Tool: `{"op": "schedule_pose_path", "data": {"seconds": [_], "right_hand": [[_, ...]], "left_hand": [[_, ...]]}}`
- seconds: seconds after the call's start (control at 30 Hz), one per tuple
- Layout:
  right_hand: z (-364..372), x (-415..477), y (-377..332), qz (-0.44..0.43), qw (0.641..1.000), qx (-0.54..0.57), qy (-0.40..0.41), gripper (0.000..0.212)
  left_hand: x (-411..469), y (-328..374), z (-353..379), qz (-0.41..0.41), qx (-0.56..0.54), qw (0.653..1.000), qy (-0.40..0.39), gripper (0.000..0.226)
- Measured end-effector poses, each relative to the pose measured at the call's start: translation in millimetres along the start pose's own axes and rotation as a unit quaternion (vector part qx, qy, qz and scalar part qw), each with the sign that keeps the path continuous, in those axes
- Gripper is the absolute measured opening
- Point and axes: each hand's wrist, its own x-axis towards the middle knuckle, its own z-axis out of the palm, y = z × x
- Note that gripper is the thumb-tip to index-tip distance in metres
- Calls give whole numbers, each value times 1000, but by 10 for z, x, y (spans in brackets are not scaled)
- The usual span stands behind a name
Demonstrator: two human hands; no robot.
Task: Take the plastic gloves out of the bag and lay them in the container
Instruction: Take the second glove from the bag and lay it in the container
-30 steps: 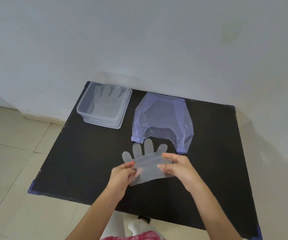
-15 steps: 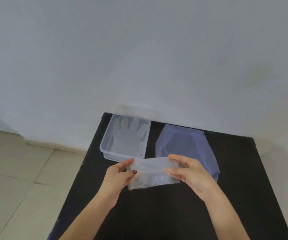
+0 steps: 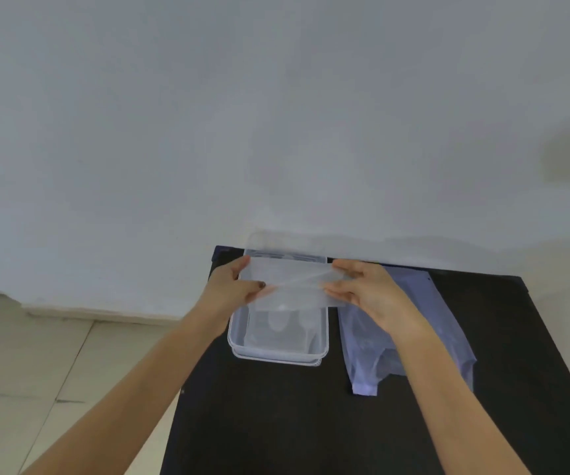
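A clear plastic glove (image 3: 292, 284) is stretched flat between my two hands, held just above the clear plastic container (image 3: 278, 356) at the table's far left. My left hand (image 3: 234, 287) pinches the glove's left edge and my right hand (image 3: 367, 291) pinches its right edge. Another clear glove (image 3: 278, 325) lies on the container's floor, partly hidden under the held one. To the right of the container lies the pale purple plastic bag (image 3: 448, 323), flat on the table, with my right forearm crossing it.
A black table (image 3: 276, 423) holds everything and stands against a white wall (image 3: 276, 114). Its left edge drops to a beige tiled floor (image 3: 54, 371). The table's far edge sits right behind the container.
Both hands carried the glove from the near middle of the table forward and left, until it hung over the container. The camera view tilted upward and nearer.
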Motion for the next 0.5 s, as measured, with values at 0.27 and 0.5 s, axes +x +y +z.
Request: {"op": "schedule_pose_path", "data": {"seconds": [0.27, 0.5], "right_hand": [[207, 401, -364, -113, 990, -53, 59, 72], [350, 337, 24, -98, 982, -128, 94, 69]], "left_hand": [[565, 501, -136, 109, 128, 985, 26, 81], [720, 143, -234, 104, 260, 960, 6, 88]]}}
